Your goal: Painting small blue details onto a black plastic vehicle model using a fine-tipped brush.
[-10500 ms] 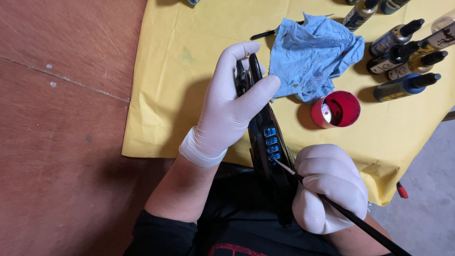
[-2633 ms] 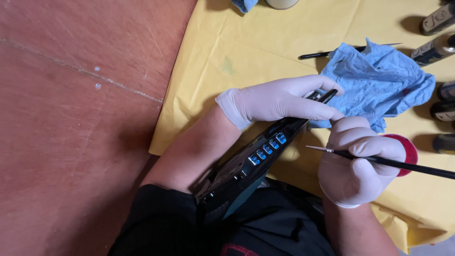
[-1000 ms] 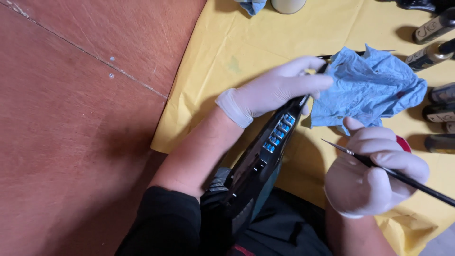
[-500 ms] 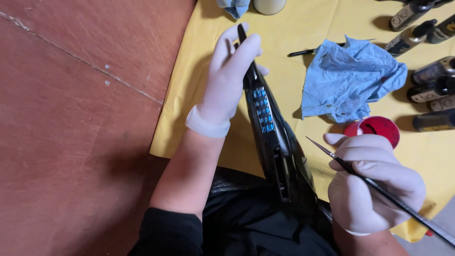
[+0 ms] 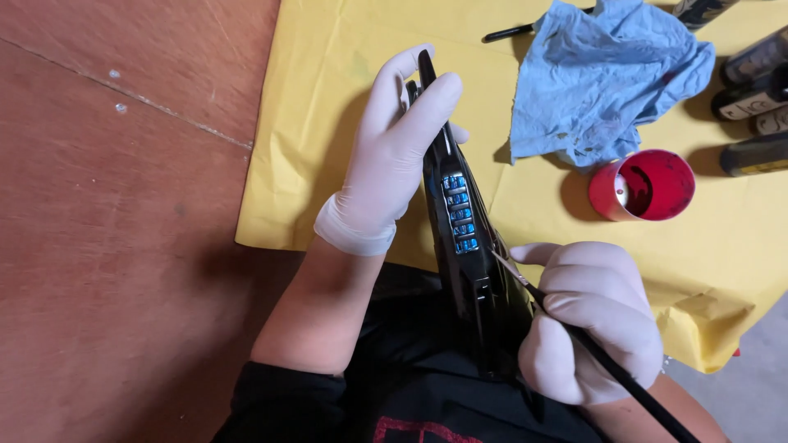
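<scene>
Comparing with half a second back, I see little has shifted: my left hand [image 5: 392, 156] stays wrapped around the upper end of the long black part [image 5: 460, 238], fingers closed over its edge, holding it upright and edge-on above the near edge of the yellow cloth [image 5: 328, 98]. The row of 5 blue-painted recesses [image 5: 458, 213] faces my right hand [image 5: 591, 320], which stays closed in a pen grip on the thin brush [image 5: 566, 324]; its tip now sits just beside the lowest recess, closer than a moment ago. I judge the painting is running down the row. The red cup [image 5: 644, 184], blue rag [image 5: 607, 78] and dark bottles [image 5: 755, 98] lie toward the cloth's right edge.
</scene>
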